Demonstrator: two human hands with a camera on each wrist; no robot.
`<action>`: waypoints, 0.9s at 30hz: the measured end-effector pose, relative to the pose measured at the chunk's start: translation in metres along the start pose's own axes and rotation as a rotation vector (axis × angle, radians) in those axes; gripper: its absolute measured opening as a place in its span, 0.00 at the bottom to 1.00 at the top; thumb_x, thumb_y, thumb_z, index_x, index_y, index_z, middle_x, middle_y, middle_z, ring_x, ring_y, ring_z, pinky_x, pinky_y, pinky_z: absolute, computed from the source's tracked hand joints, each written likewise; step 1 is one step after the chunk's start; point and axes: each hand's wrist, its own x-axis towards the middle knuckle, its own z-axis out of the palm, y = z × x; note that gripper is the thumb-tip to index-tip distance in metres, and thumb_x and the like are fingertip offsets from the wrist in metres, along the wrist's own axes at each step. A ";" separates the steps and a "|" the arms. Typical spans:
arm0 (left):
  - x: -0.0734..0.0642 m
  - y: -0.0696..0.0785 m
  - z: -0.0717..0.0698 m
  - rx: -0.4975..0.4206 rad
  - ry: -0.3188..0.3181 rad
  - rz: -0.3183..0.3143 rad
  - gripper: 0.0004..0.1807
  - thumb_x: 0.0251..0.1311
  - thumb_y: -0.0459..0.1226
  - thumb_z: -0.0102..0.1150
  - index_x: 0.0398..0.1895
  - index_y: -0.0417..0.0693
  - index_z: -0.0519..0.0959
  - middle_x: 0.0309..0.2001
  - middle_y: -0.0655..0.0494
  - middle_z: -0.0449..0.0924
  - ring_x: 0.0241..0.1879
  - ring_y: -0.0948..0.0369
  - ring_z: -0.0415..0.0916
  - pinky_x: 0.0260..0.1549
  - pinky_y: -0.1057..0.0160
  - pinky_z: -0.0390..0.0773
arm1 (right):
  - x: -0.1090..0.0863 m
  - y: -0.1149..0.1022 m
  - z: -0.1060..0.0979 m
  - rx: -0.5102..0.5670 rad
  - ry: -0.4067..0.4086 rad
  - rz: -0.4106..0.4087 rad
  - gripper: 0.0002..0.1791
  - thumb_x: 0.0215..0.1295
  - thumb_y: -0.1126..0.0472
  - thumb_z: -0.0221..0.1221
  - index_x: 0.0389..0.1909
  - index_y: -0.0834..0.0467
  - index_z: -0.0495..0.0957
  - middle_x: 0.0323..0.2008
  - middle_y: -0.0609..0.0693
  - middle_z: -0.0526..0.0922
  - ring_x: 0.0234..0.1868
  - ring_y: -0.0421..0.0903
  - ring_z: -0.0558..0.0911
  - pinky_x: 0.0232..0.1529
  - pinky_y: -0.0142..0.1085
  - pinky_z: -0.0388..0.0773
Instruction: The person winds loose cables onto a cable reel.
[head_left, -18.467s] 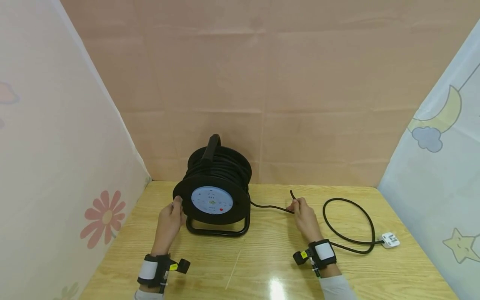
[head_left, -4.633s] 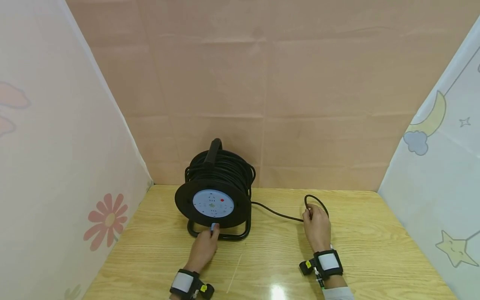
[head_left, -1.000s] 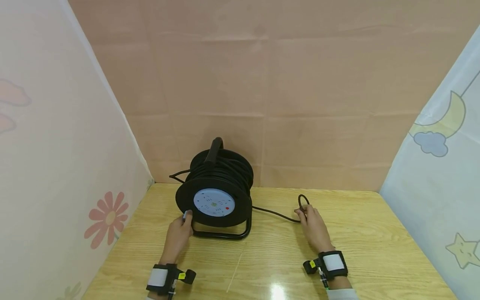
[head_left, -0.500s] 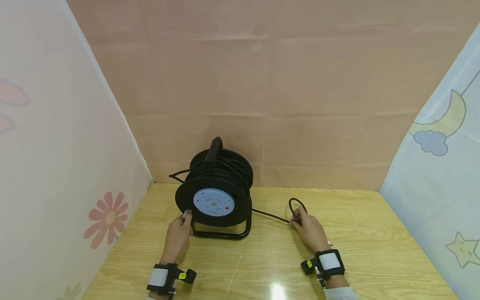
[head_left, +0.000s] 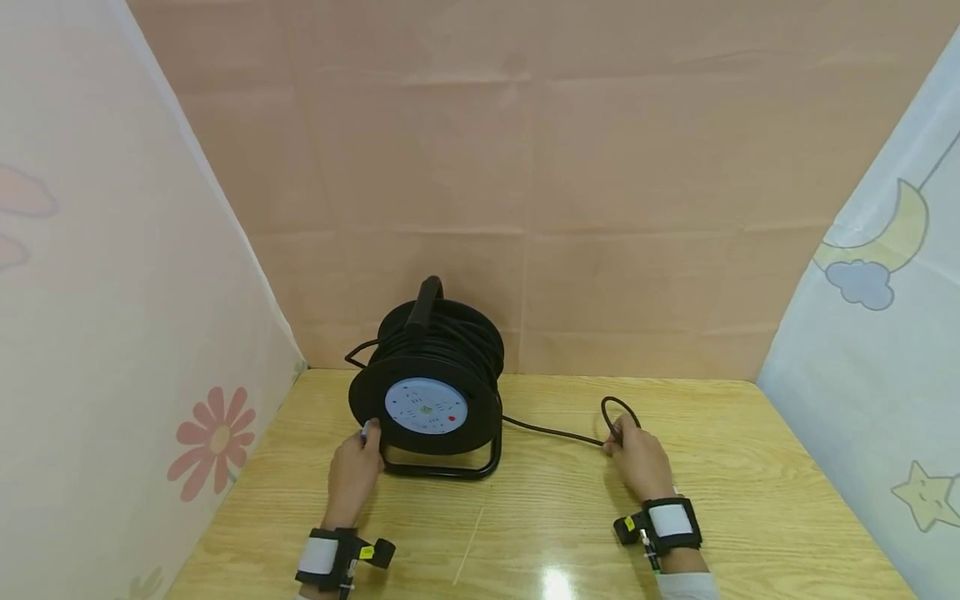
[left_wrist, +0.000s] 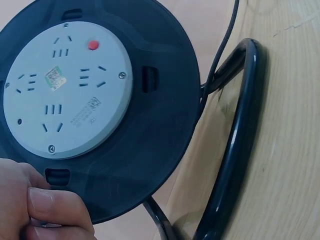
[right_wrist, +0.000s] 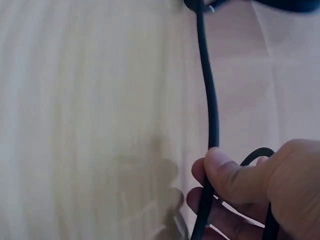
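Observation:
A black cable reel with a pale blue socket face stands at the left of the middle. My left hand grips a small light-blue knob at the reel's lower left rim; curled fingers hide most of it. From the reel's right side a black cable runs out to my right hand. Thumb and fingers there pinch the cable, as the right wrist view shows, and a small loop rises above the hand. The cable's far end is hidden behind the right hand and wrist.
The reel rests on a black tube stand and has a carry handle on top. A slack loop of cable juts out at its left. A light wooden table ends at a brown back wall.
Over 18 seconds the long cable loop and white plug on the right left view, and the reel face turned. In the last half second my right hand moved right with the cable; the left stayed.

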 end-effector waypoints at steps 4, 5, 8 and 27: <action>0.001 0.000 -0.003 -0.011 0.017 -0.002 0.35 0.74 0.58 0.31 0.17 0.43 0.70 0.14 0.54 0.70 0.15 0.58 0.66 0.17 0.61 0.63 | -0.001 0.009 -0.009 0.016 -0.051 0.083 0.09 0.60 0.65 0.64 0.35 0.57 0.72 0.29 0.49 0.82 0.28 0.46 0.77 0.26 0.43 0.72; 0.001 0.000 -0.003 -0.018 0.017 -0.005 0.35 0.74 0.58 0.31 0.17 0.43 0.70 0.13 0.54 0.70 0.15 0.58 0.66 0.17 0.61 0.63 | -0.001 0.011 -0.010 0.019 -0.063 0.093 0.09 0.60 0.65 0.63 0.35 0.57 0.72 0.29 0.49 0.82 0.28 0.46 0.78 0.27 0.43 0.72; 0.003 -0.001 -0.003 -0.040 0.012 -0.007 0.36 0.73 0.59 0.31 0.17 0.43 0.71 0.13 0.54 0.69 0.15 0.58 0.66 0.17 0.61 0.63 | 0.001 0.013 -0.012 0.024 -0.081 0.102 0.08 0.61 0.64 0.63 0.36 0.57 0.72 0.30 0.49 0.83 0.29 0.46 0.78 0.27 0.43 0.72; 0.005 0.006 -0.008 -0.167 0.030 0.025 0.36 0.72 0.61 0.32 0.18 0.42 0.69 0.15 0.54 0.68 0.16 0.58 0.65 0.19 0.61 0.63 | 0.003 0.019 -0.020 0.082 -0.101 0.160 0.11 0.61 0.59 0.65 0.34 0.58 0.71 0.31 0.51 0.83 0.27 0.47 0.76 0.24 0.40 0.68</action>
